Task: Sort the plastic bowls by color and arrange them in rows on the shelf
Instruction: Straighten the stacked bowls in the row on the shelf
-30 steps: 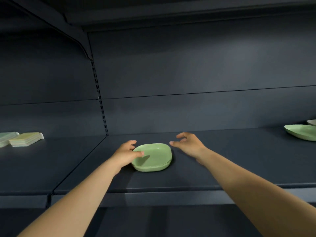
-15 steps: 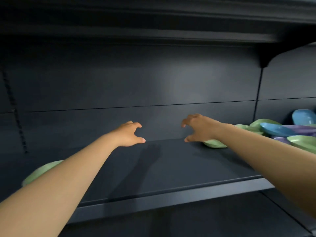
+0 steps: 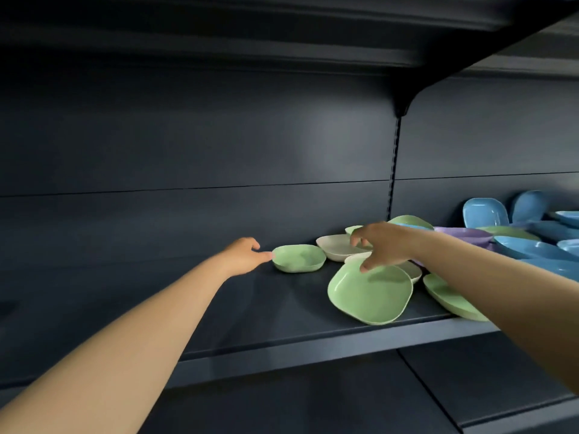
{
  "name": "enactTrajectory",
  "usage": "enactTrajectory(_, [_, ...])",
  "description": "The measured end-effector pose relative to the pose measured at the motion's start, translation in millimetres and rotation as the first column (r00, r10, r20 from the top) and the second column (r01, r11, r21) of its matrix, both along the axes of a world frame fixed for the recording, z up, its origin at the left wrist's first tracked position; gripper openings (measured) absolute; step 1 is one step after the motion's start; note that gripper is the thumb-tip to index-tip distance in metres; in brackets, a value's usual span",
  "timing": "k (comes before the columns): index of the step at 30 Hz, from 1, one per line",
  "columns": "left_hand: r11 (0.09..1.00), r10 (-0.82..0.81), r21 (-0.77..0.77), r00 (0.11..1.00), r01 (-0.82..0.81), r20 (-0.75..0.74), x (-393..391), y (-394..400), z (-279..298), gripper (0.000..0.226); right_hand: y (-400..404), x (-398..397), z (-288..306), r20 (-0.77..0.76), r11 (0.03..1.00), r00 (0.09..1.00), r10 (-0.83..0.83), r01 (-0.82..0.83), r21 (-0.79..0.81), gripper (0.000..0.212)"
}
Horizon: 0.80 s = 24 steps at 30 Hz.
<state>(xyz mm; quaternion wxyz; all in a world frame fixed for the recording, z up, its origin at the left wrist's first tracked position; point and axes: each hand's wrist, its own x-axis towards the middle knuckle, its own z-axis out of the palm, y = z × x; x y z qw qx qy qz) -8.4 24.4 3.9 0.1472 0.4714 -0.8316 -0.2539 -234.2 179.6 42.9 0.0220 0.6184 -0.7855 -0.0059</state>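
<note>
Both my bare arms reach forward over a dark shelf (image 3: 219,308) with a dark back wall. My left hand (image 3: 242,256) stretches out to the left of a small green bowl (image 3: 299,257), its fingers loosely extended and a fingertip touching the bowl's left rim; it grips nothing. That bowl sits upright on the shelf, alone at the left edge of the jumble of bowls.

My right hand (image 3: 380,244) hovers above the pile with fingers spread wide and curled downward like a claw. The thumb tip touches or nearly touches the far rim of a large green bowl (image 3: 369,292), which lies tilted toward me near the shelf's front edge. My other fingers hang over a cream bowl (image 3: 336,247) just behind; I cannot tell whether they touch it. The hand holds nothing.

Another green bowl (image 3: 448,297) lies under my right forearm at the shelf's front edge. Farther back, a green bowl rim (image 3: 410,221) shows behind my wrist, with a purple bowl (image 3: 463,234) to its right. Beyond that, on the right, blue bowls (image 3: 485,212) lie heaped together, some leaning against the back wall. The colours are mixed, not in rows
</note>
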Motion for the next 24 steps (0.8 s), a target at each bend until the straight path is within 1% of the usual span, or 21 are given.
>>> enactTrajectory(2, [0.994,0.057,0.095,0.994,-0.048,-0.090,-21.4,-3.1,-8.5,0.028,0.2,-19.6,-6.3,0.045,1.000,0.999,-0.016,0.015,0.025,0.060])
enactTrajectory(3, [0.987,0.095,0.139,0.988,-0.078,-0.122,-30.2,-5.4,-12.9,0.026,-1.5,-27.8,-9.1,0.066,0.999,0.998,-0.023,0.020,0.034,0.061])
enactTrajectory(4, [0.978,0.137,0.178,0.980,-0.111,-0.141,-38.0,-8.8,-17.6,0.028,-3.7,-35.2,-11.7,0.082,0.999,0.996,-0.026,0.022,0.047,0.061])
enactTrajectory(6, [0.953,0.210,0.256,0.964,-0.163,-0.165,-50.6,-18.0,-27.5,0.040,-10.6,-48.0,-16.7,0.110,0.997,0.994,-0.026,0.017,0.081,0.059])
enactTrajectory(8, [0.931,0.250,0.315,0.952,-0.186,-0.177,-61.1,-27.0,-35.2,0.051,-18.1,-57.5,-22.3,0.143,0.994,0.989,-0.033,0.018,0.105,0.055])
enactTrajectory(10, [0.913,0.278,0.353,0.944,-0.203,-0.177,-71.1,-36.6,-41.7,0.055,-25.9,-65.7,-28.9,0.176,0.993,0.984,-0.038,0.017,0.118,0.053])
enactTrajectory(11, [0.903,0.294,0.375,0.938,-0.209,-0.184,-75.8,-41.2,-44.6,0.057,-30.1,-69.5,-32.5,0.191,0.992,0.981,-0.032,0.009,0.123,0.050])
enactTrajectory(14, [0.869,0.347,0.442,0.911,-0.223,-0.222,-88.7,-53.9,-50.2,0.061,-41.0,-78.9,-40.8,0.227,0.994,0.974,-0.005,-0.021,0.108,0.030])
enactTrajectory(15, [0.858,0.364,0.461,0.901,-0.227,-0.235,-92.2,-58.3,-51.6,0.062,-42.9,-80.5,-42.0,0.241,0.994,0.970,0.006,-0.032,0.103,0.028])
enactTrajectory(17, [0.842,0.396,0.483,0.883,-0.239,-0.253,-98.4,-65.5,-54.9,0.059,-45.4,-82.7,-43.1,0.279,0.994,0.960,0.016,-0.045,0.099,0.026])
enactTrajectory(20, [0.838,0.431,0.464,0.870,-0.287,-0.241,-106.9,-77.2,-63.2,0.049,-47.1,-84.7,-44.3,0.342,0.995,0.940,0.013,-0.047,0.091,0.022])
enactTrajectory(22, [0.842,0.446,0.435,0.866,-0.320,-0.226,-109.9,-83.6,-68.5,0.040,-47.8,-85.6,-46.5,0.364,0.995,0.931,0.013,-0.049,0.090,0.028])
enactTrajectory(24, [0.842,0.445,0.433,0.868,-0.322,-0.221,-108.9,-87.5,-71.9,0.033,-47.2,-85.8,-47.7,0.395,0.996,0.918,0.018,-0.050,0.073,0.039])
